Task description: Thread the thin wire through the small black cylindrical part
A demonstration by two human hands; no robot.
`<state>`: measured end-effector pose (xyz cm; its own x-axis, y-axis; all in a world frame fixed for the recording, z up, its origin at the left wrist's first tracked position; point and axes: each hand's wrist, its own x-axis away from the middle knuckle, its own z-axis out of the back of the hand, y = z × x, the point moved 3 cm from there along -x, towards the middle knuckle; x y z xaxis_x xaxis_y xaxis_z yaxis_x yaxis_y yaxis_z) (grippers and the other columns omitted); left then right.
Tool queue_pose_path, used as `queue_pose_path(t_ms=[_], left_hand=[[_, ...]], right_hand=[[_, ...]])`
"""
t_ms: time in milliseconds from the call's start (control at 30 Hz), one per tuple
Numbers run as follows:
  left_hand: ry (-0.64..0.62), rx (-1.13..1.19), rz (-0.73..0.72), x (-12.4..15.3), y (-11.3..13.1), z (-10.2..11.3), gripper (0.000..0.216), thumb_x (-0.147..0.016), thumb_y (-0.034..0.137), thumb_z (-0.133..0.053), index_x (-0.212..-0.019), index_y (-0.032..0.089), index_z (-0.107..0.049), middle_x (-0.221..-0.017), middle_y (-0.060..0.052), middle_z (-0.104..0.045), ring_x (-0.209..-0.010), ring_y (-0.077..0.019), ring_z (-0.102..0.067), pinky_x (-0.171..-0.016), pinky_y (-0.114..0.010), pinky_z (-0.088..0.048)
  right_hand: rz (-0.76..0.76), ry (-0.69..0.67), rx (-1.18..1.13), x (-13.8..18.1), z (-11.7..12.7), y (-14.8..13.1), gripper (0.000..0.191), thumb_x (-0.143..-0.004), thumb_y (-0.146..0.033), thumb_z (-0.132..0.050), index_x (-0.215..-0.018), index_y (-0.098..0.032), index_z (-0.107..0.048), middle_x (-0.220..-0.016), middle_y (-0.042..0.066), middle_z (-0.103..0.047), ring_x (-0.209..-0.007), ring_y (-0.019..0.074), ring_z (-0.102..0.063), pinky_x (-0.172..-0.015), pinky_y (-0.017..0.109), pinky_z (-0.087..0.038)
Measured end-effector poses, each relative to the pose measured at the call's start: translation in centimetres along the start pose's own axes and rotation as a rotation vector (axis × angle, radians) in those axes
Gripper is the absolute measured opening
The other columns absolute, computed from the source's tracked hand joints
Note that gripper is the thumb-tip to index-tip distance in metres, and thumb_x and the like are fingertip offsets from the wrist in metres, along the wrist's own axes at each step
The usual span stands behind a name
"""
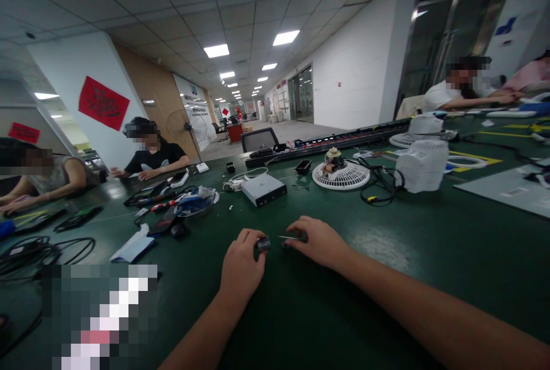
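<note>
My left hand (240, 262) is closed around a small dark, boxy part (263, 243) with a shiny face, pinched between thumb and fingers just above the green table (275, 313). Facing it from the right is my right hand (321, 244), its fingers curled round a thin, pale, pointed tool (289, 237) whose tip points left toward the part. What kind of tool it is, I cannot make out. By the right thumb there is a tiny dark piece (285, 245); whether the hand touches it is unclear.
A silver disc drive (263, 189) lies beyond my hands, with a black tray (303, 166) farther back. Right of them are a white fan grille (341, 176) and a white housing (421, 165) with black cables. A folded blue cloth (134, 244) lies left. Several people sit around the table.
</note>
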<state>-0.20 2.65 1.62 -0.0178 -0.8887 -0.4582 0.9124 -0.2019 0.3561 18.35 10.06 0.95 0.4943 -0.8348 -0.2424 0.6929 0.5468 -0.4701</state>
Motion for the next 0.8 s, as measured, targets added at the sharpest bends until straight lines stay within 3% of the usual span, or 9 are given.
queue_pose_path(t_ms=[167, 300, 533, 633, 800], left_hand=[[-0.057, 0.009, 0.051, 0.1, -0.1, -0.5, 0.019, -0.081, 0.018, -0.061, -0.100, 0.022, -0.060, -0.099, -0.003, -0.062, -0.084, -0.0186, -0.061, -0.074, -0.030, -0.046], [-0.059, 0.023, 0.067, 0.1, -0.3, -0.7, 0.022, -0.082, 0.024, -0.062, -0.104, 0.022, -0.060, -0.102, -0.003, -0.064, -0.088, -0.0201, -0.062, -0.077, -0.031, -0.046], [-0.103, 0.111, -0.013, 0.1, -0.1, -0.7, 0.023, -0.082, 0.025, -0.063, -0.105, 0.023, -0.061, -0.102, -0.004, -0.066, -0.090, -0.0207, -0.063, -0.079, -0.033, -0.049], [-0.135, 0.142, -0.104, 0.3, 0.5, -0.8, 0.025, -0.082, 0.024, -0.064, -0.107, 0.023, -0.061, -0.103, -0.004, -0.066, -0.093, -0.0209, -0.063, -0.082, -0.034, -0.050], [-0.084, 0.150, -0.167, 0.6, 0.9, -0.6, 0.029, -0.083, 0.031, -0.065, -0.111, 0.022, -0.059, -0.103, -0.006, -0.067, -0.092, -0.0219, -0.063, -0.082, -0.037, -0.051]], right_hand=[[0.099, -0.081, 0.004, 0.1, -0.9, -0.5, 0.044, -0.078, -0.047, -0.068, -0.119, -0.030, -0.065, -0.112, 0.005, -0.060, -0.090, 0.0208, -0.062, -0.075, 0.031, -0.045], [0.104, -0.128, 0.028, 0.2, -0.8, -0.4, 0.022, -0.080, -0.036, -0.066, -0.099, -0.026, -0.072, -0.100, 0.004, -0.066, -0.089, 0.0212, -0.062, -0.076, 0.031, -0.045], [0.122, 0.029, -0.225, 0.2, 0.0, -0.6, 0.022, -0.086, -0.019, -0.054, -0.101, -0.019, -0.070, -0.096, 0.005, -0.070, -0.084, 0.0174, -0.062, -0.074, 0.029, -0.047], [0.141, 0.062, -0.355, 0.3, 0.2, -1.2, 0.022, -0.088, -0.019, -0.052, -0.100, -0.018, -0.070, -0.095, 0.005, -0.071, -0.084, 0.0168, -0.063, -0.075, 0.029, -0.047], [0.140, 0.045, -0.528, 0.5, 0.4, -1.7, 0.016, -0.087, -0.025, -0.059, -0.097, -0.019, -0.071, -0.091, 0.003, -0.072, -0.085, 0.0166, -0.065, -0.077, 0.028, -0.048]])
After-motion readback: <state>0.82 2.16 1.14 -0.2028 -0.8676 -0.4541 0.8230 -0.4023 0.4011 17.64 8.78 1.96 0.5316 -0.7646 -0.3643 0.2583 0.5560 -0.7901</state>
